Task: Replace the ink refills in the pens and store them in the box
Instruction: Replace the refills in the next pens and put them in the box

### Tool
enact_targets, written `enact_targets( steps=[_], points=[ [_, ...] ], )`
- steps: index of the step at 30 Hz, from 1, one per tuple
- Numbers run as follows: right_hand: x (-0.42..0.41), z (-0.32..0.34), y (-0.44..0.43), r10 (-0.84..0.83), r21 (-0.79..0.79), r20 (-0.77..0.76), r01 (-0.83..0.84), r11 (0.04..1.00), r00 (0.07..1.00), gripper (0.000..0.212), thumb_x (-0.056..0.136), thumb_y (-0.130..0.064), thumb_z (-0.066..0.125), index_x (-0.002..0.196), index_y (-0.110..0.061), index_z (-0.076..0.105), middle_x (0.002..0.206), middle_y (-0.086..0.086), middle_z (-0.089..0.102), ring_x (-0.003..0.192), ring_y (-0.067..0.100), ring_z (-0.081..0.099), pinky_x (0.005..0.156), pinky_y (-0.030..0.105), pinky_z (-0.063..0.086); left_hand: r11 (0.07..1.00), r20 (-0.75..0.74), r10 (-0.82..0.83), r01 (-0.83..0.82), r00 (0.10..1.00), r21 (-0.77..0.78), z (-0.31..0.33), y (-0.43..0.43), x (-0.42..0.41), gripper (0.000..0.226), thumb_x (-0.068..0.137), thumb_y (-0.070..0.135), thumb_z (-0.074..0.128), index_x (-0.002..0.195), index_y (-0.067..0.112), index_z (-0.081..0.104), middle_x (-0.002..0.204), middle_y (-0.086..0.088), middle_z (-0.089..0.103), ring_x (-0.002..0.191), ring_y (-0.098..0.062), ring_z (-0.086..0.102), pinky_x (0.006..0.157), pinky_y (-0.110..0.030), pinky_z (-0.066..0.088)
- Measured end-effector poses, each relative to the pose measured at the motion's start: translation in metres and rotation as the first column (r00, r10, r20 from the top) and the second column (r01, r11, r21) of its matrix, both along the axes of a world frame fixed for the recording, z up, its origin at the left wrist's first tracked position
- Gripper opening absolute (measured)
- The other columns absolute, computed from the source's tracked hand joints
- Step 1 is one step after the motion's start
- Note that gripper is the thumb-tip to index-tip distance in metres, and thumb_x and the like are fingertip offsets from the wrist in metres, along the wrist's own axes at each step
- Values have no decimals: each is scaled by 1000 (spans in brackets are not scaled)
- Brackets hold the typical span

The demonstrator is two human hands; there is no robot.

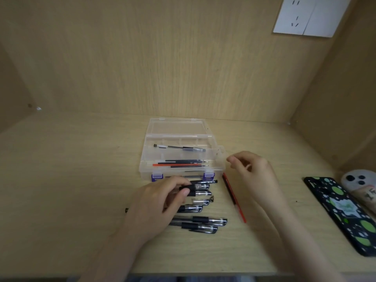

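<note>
A clear plastic box (220,151) with purple latches lies open on the desk. One capped pen (183,147) sits in its back compartment, and several loose refills (183,164), black and red, lie in the front one. Several black gel pens (200,220) lie in a row in front of the box. My left hand (154,206) pinches one of these pens (198,187) near its grip, just in front of the box. My right hand (254,171) hovers right of the box with fingers loosely curled and holds nothing. A red refill and a black refill (234,197) lie below it.
A phone in a black case with green spots (341,210) lies at the right, with a white phone (360,182) behind it. Wooden walls close in the desk at back and sides. A white wall socket (305,15) sits at the upper right.
</note>
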State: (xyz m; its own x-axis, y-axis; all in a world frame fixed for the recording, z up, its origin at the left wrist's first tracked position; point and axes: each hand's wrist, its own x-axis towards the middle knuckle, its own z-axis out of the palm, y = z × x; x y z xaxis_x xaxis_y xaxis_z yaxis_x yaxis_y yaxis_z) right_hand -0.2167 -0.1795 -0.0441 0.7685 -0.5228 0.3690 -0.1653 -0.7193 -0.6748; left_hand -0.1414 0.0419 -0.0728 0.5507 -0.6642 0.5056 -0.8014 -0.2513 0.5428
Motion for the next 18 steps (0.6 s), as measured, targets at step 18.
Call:
enact_targets(
  steps=[18],
  points=[
    [49,-5,24,242,-290,-541,-449,845,805,34,92,-49,45,102,-18,54,98,-4,47,95,12,25,85,27,21,1000,45,21,-22,999,9,3,0,-1,25,91,43,43,103,31,62,78,31,56,64,21,46,58,0,34]
  ],
)
